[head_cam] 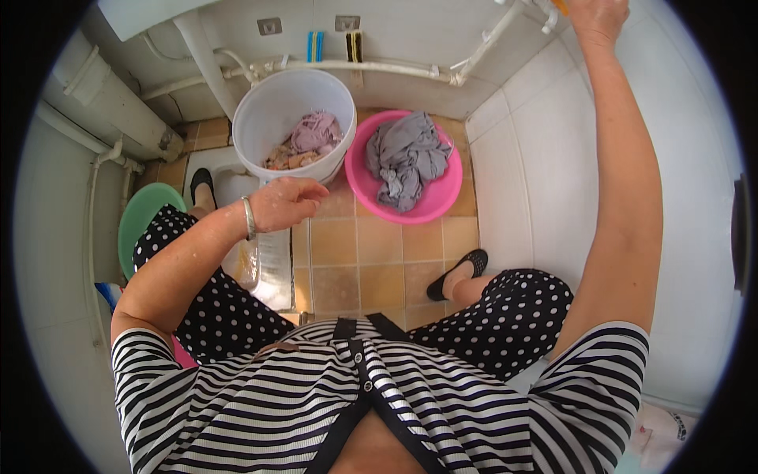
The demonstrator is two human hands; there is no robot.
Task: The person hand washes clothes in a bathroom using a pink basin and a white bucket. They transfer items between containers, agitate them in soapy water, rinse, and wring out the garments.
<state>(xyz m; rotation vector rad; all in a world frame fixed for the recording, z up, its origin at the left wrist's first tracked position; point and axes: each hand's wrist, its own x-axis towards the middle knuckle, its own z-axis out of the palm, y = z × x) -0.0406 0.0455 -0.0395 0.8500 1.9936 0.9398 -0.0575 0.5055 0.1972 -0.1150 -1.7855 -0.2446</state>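
My left hand (287, 203), wet and with a metal bangle at the wrist, hovers near the front rim of a white plastic bucket (246, 127); nothing is in its loosely curled fingers. Inside the bucket lie a pinkish cloth (317, 131) and a tan patterned cloth (293, 159). To the right of the bucket, a pink plastic basin (408, 216) holds bunched grey cloth (408, 148). My right arm reaches up to the top right, where my right hand (599, 18) is beside an orange-yellow thing (560, 6) at the white pipe fittings. The frame edge cuts off that hand, so its grip is unclear.
A squat toilet (275, 266) is set in the tiled floor (379, 249) under my left arm. A green basin (133, 222) stands at the left by white pipes. Two brushes or sponges (315, 46) (354, 46) stand behind the horizontal wall pipe (391, 68). White tiled wall (551, 178) bounds the right.
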